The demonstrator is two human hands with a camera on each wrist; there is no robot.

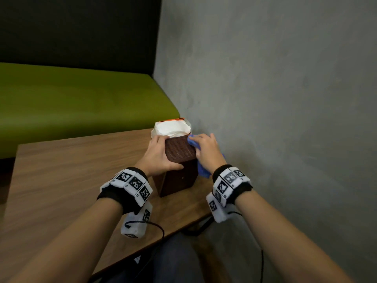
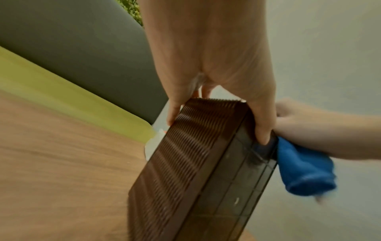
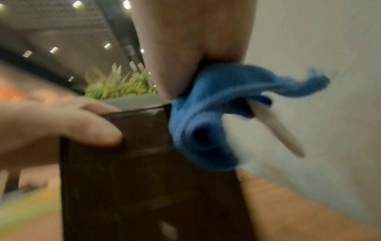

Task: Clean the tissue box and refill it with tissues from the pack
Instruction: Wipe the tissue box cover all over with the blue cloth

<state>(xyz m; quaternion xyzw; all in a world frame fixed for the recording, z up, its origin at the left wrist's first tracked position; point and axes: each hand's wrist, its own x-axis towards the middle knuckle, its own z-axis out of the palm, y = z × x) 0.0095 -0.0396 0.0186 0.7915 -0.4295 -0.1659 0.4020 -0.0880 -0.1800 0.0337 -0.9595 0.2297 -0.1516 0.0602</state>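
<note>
A dark brown slatted tissue box (image 1: 177, 160) (image 2: 191, 171) (image 3: 148, 187) stands on end on the wooden table (image 1: 71, 176). My left hand (image 1: 161, 154) (image 2: 216, 81) grips its upper end, thumb on the near face and fingers over the far edge. My right hand (image 1: 206, 150) (image 3: 185, 40) holds a blue cloth (image 1: 202, 170) (image 2: 303, 168) (image 3: 208, 117) bunched against the box's right side. Behind the box lies the opened tissue pack (image 1: 171, 128), white tissues showing, orange print on its wrapper.
A grey concrete wall (image 1: 275, 99) runs close along the table's right edge. A green bench seat (image 1: 71, 99) with a dark backrest lies beyond the table's far edge. Cables hang from both wrist bands near the table's front edge.
</note>
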